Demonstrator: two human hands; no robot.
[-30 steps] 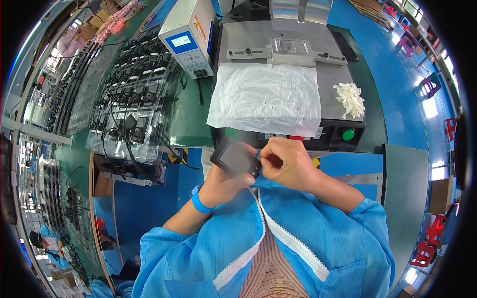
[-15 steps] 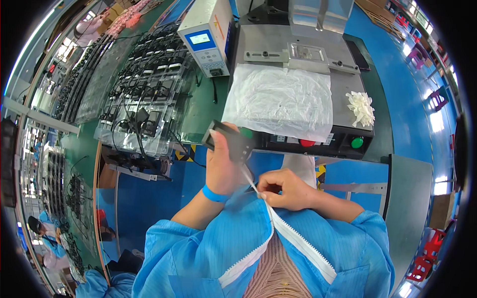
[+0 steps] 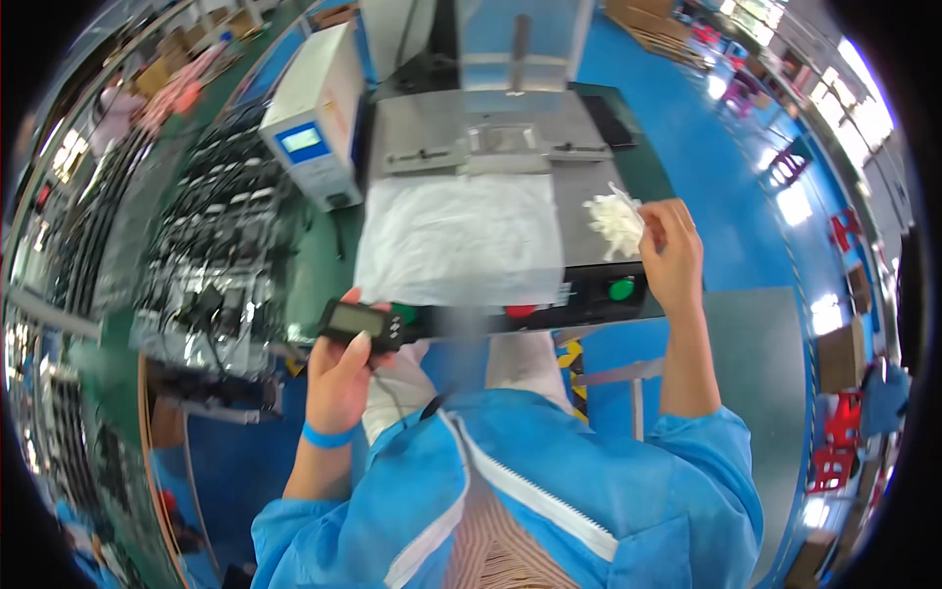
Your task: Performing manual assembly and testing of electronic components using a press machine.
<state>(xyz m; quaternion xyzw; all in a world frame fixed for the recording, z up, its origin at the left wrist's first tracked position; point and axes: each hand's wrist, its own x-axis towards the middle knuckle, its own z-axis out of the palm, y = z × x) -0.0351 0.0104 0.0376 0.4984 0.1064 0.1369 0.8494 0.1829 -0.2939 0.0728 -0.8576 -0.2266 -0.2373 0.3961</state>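
Note:
My left hand (image 3: 339,378) is closed round a small black device with a display (image 3: 356,320), a grey screen with round buttons beside it. Its thin dark cable (image 3: 390,388) hangs down towards my lap. Out to the right, my right hand (image 3: 673,257) pinches at the edge of a loose bunch of white strips (image 3: 615,226) lying on the grey machine bed. A thin white strip end rises by the fingertips; motion blur softens it. A crumpled white sheet (image 3: 461,236) covers the bed's front, between the two hands.
A box-shaped controller (image 3: 319,118) with a lit screen stands left of the machine bed. Farther left, clear trays (image 3: 211,324) hold many black devices and cables. Red (image 3: 520,310) and green (image 3: 621,289) buttons line the front edge. A metal fixture (image 3: 500,147) sits at the back.
My right hand has left the cable area near my chest and reached right to the white strips. My left hand has lowered and turned the device screen-up. The view has shifted right.

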